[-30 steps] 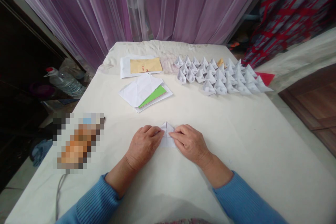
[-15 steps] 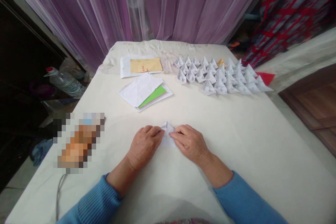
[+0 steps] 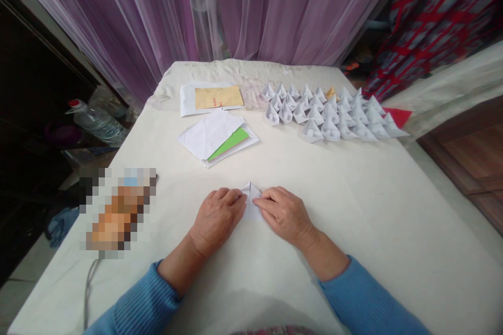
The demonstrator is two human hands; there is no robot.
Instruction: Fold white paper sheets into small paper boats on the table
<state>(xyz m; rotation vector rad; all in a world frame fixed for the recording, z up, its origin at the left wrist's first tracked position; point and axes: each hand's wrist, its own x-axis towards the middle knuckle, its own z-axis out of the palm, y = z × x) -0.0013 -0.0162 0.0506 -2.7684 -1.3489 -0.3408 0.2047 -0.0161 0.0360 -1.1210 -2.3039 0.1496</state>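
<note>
A small folded sheet of white paper (image 3: 252, 211) lies on the white-covered table in front of me, its pointed top facing away. Two flaps meet along its middle near the tip. On its left side my left hand (image 3: 220, 214) has its fingers bent together over the edge. From the other side my right hand (image 3: 287, 215) presses its fingertips onto the right flap. Both hands cover parts of the paper, and the undersides of the fingers are hidden.
Rows of folded white paper boats (image 3: 330, 114) stand at the back right, beside a red piece (image 3: 398, 116). Loose white and green paper (image 3: 230, 144) and a tan envelope (image 3: 218, 98) lie at the back left. A blurred-out device (image 3: 120, 214) with a cable (image 3: 87, 290) is at left.
Almost nothing differs. My left hand has shifted very slightly over the paper's edge, while my right hand stays in place.
</note>
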